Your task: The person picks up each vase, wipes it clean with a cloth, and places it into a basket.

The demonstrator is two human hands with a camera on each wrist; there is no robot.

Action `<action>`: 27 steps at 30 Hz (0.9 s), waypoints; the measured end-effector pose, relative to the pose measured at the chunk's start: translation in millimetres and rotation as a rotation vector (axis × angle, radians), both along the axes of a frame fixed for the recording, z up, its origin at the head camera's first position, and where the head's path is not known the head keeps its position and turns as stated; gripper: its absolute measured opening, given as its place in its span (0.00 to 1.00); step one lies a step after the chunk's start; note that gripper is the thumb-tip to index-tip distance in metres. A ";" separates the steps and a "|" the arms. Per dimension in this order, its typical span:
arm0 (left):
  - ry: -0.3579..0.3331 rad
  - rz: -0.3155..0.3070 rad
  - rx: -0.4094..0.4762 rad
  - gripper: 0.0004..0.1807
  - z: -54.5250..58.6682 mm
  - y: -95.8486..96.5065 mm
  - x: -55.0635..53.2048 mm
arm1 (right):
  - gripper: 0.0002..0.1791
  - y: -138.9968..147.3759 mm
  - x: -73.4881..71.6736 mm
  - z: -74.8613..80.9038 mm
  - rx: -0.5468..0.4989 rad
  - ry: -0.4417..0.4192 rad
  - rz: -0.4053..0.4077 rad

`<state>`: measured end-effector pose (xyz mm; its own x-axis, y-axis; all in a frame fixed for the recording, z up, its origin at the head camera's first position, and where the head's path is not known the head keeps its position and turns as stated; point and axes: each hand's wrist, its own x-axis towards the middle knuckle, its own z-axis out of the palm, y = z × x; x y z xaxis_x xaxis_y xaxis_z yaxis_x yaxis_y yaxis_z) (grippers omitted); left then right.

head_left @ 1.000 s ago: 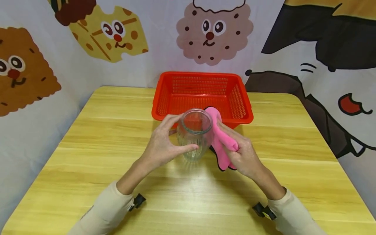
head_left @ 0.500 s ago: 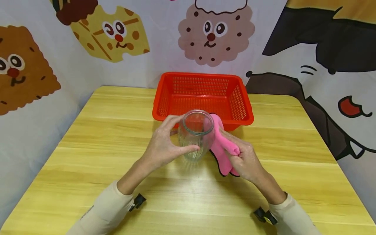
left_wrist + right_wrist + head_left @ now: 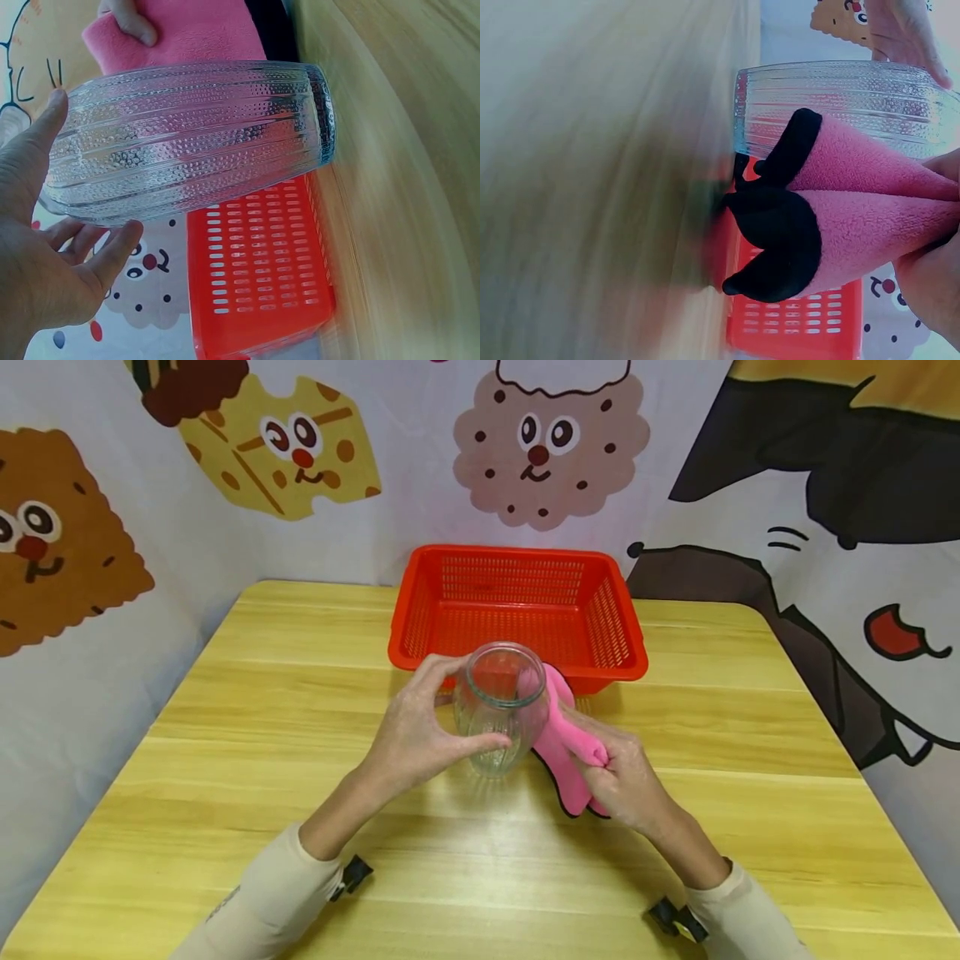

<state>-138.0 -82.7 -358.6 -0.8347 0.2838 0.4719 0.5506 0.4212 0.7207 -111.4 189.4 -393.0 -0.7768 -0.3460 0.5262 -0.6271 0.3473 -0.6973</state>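
On the wooden table, in front of a red basket, a clear glass jar is upright with its round mouth facing up; I cannot tell whether its base rests fully on the wood. The left hand is spread in a wide curve round the upper part of the jar, gripping it with the thumb on the near side and the fingers on the far side. Ribs and small raised dots run along the glass. The right hand clasps a bunched pink cloth with black edging, holding it up to the jar's right side, its lower folds hanging below the fingers. The basket, with slotted walls, sits just behind the jar, near the back edge of the table. Beyond it hangs a pale backdrop printed with cartoon cheese and biscuits.
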 end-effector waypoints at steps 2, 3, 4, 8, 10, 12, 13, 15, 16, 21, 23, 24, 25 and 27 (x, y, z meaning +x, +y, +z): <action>0.006 -0.001 0.005 0.49 -0.3 0.1 -0.1 | 0.29 0.1 -1.1 -1.2 0.006 0.006 0.006; 0.007 -0.003 0.008 0.49 -0.5 0.2 -0.1 | 0.29 0.4 -1.7 -1.9 0.013 0.012 0.008; 0.008 -0.004 0.011 0.49 -0.7 0.3 -0.2 | 0.30 0.9 -2.3 -2.9 0.021 0.012 0.009; 0.010 -0.013 0.022 0.49 -1.0 0.2 -0.4 | 0.34 4.7 -4.5 -7.8 0.109 -0.033 0.032; 0.011 -0.025 0.022 0.48 -0.9 -0.2 -1.2 | 0.37 6.7 -4.1 -10.1 0.163 -0.090 0.038; 0.014 -0.043 0.024 0.48 -0.8 -0.8 -2.7 | 0.37 8.0 -3.5 -12.0 0.209 -0.155 0.053; 0.014 -0.053 0.026 0.48 -0.9 -1.1 -3.6 | 0.37 8.5 -2.9 -12.8 0.233 -0.177 0.053; 0.008 -0.079 0.032 0.48 -0.9 -2.0 -5.4 | 0.37 9.4 -2.0 -14.2 0.272 -0.209 0.059; 0.004 -0.092 0.037 0.48 -1.0 -2.5 -6.0 | 0.36 9.4 -2.0 -14.6 0.287 -0.218 0.067; -0.016 -0.132 0.054 0.48 -1.4 -4.8 -8.1 | 0.36 9.3 -3.0 -15.5 0.345 -0.230 0.095; -0.024 -0.140 0.055 0.48 -1.1 -5.4 -8.5 | 0.36 9.0 -4.2 -16.1 0.356 -0.234 0.100; -0.029 -0.147 0.058 0.49 -1.0 -5.6 -8.7 | 0.34 8.7 -4.9 -16.5 0.360 -0.234 0.108; -0.036 -0.155 0.061 0.49 -1.1 -6.0 -8.8 | 0.33 8.3 -5.7 -17.2 0.367 -0.234 0.117; -0.053 -0.167 0.066 0.50 -1.6 -7.0 -9.2 | 0.30 7.7 -7.0 -18.6 0.387 -0.221 0.129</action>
<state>-147.2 -89.7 -360.2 -0.8027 0.3907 0.4507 0.5696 0.2778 0.7736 -118.3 197.2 -411.7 -0.7934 -0.5856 0.1663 -0.5335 0.5373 -0.6533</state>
